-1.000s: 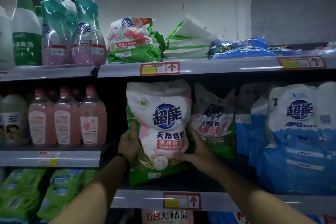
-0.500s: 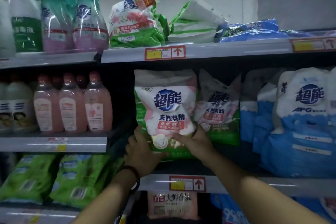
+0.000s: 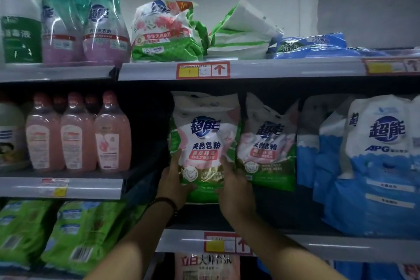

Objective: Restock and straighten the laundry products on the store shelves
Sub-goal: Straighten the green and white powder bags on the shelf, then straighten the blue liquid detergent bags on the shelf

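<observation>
**A:** Where is the bag now?

**B:** The powder bag [image 3: 204, 141], pink and green, stands upright at the left end of the middle shelf [image 3: 341, 246], a little back from its front edge. The left hand [image 3: 175, 179] grips its lower left corner, with the thumb on the front. The right hand [image 3: 236, 188] grips the lower right side, fingers curled round it. Whether its bottom rests on the shelf, I cannot tell.

**A:** And the neighbours?

**B:** A second bag [image 3: 268, 143] of the same kind is just beside it on the right and leans a little. After it come the blue bags [image 3: 375, 166], toward the right end.

**A:** So how much is done?

**B:** I judge this row is nearly in order: the bag in hand only needs to be faced and released. On the top shelf [image 3: 284, 68] more is left. The flowered bag [image 3: 166, 32], the white and green bag [image 3: 241, 32] and the flat blue bag [image 3: 313, 45] lie crumpled on their sides. The pink bottles [image 3: 77, 132] on the left are already in a tidy row.
</observation>
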Demonstrator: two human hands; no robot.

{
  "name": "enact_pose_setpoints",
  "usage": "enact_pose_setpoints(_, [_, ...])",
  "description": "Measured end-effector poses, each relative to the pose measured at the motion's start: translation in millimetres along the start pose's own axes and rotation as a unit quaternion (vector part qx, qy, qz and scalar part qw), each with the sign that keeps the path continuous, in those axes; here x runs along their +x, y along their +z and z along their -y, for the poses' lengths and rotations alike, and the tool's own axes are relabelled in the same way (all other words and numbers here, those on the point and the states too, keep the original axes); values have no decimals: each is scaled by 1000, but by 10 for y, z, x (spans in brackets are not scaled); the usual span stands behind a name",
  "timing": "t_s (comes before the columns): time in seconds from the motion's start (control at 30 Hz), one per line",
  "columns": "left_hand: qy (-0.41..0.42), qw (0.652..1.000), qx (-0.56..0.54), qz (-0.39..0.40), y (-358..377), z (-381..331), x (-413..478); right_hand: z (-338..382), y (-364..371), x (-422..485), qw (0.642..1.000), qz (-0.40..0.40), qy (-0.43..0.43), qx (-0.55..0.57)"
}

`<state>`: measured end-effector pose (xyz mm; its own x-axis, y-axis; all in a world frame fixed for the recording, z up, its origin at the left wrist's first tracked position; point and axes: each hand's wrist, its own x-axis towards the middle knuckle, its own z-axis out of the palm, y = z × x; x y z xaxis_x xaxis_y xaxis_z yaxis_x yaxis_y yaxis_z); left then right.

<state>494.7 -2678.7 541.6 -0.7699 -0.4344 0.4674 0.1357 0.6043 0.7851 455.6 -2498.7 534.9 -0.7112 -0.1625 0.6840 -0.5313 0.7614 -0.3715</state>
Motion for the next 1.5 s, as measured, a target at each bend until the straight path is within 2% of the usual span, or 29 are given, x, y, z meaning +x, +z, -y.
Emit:
enact_pose_setpoints(0.17, [-10, 999, 45, -9, 82, 85, 137, -18, 145, 114, 1000, -8, -12, -10])
enact_pose_setpoints(0.23, [-24, 998, 55, -10, 97, 75, 113, -61, 111, 138, 1000, 18, -8, 20])
enact_pose_setpoints(0.33, [-39, 997, 68, -9, 82, 9, 55, -122, -152, 138, 989, 113, 11, 92])
enact_pose_setpoints(0.4, [-62, 994, 89, -7, 89, -82, -11, -185, -419, 98, 969, 192, 28, 152])
enact_pose_setpoints(0.47, [-84, 984, 156, -15, 176, -234, -170, -251, -666, 17, 963, 222, 10, 154])
enact_pose_setpoints(0.53, [-59, 969, 233, -63, 313, -445, -415, -325, -901, -82, 971, 206, -3, 124])
enact_pose_setpoints(0.6, [4, 972, 223, -78, 467, -680, -646, -414, -1161, -175, 979, 176, 3, 103])
enact_pose_setpoints(0.7, [112, 982, 149, -8, 732, -978, -893, -591, -1561, -285, 988, 136, 24, 72])
enact_pose_setpoints(0.8, [142, 985, 78, 60, 978, -1361, -1165, -833, -1928, -427, 992, 96, 61, 48])
enact_pose_setpoints(0.87, [180, 978, 84, 69, 1135, -1617, -1342, -1022, -2160, -528, 995, 67, 70, 39])
enact_pose_setpoints(1.0, [362, 922, 128, 58, 1459, -2140, -1651, -1406, -2628, -685, 996, 9, 89, 11])
enact_pose_setpoints(1.1, [450, 875, 164, 73, 1825, -2491, -1836, -1733, -2948, -717, 991, -30, 128, -17])
enact_pose_setpoints(1.27, [527, 832, 159, 69, 2418, -2922, -1892, -2235, -3451, -656, 978, -74, 191, -48])
enact_pose_setpoints(1.37, [572, 789, 220, 49, 2797, -3008, -1808, -2470, -3649, -518, 971, -80, 221, -47])
enact_pose_setpoints(1.5, [561, 752, 341, 57, 3122, -2872, -1576, -2676, -3766, -225, 964, -78, 253, -25])
